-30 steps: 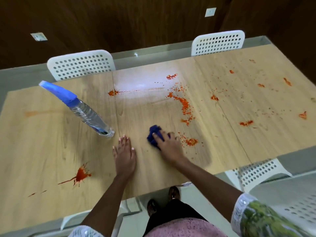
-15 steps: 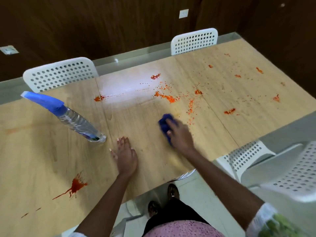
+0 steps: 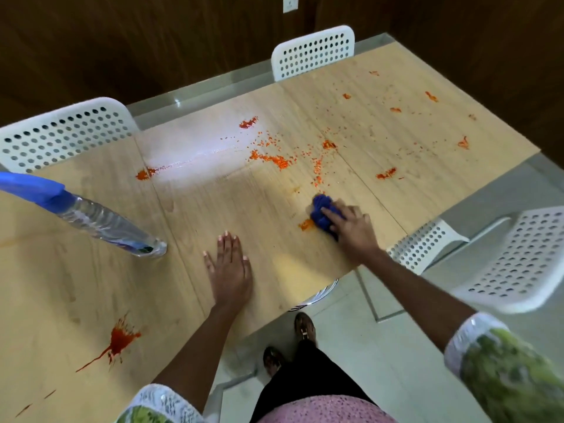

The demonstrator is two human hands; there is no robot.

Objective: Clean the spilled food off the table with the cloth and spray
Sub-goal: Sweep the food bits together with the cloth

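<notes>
Both arms are bare from hand to above the elbow. Short sleeves are worn, printed in green and yellow and edged with a white lacy band: the left sleeve [image 3: 158, 406] is seen at the bottom edge, the right sleeve [image 3: 500, 366] at the lower right. A pink knitted or textured top [image 3: 320, 412] is worn above a black garment [image 3: 308, 380] covering the legs. Dark sandals [image 3: 305, 326] are worn on the feet.
</notes>
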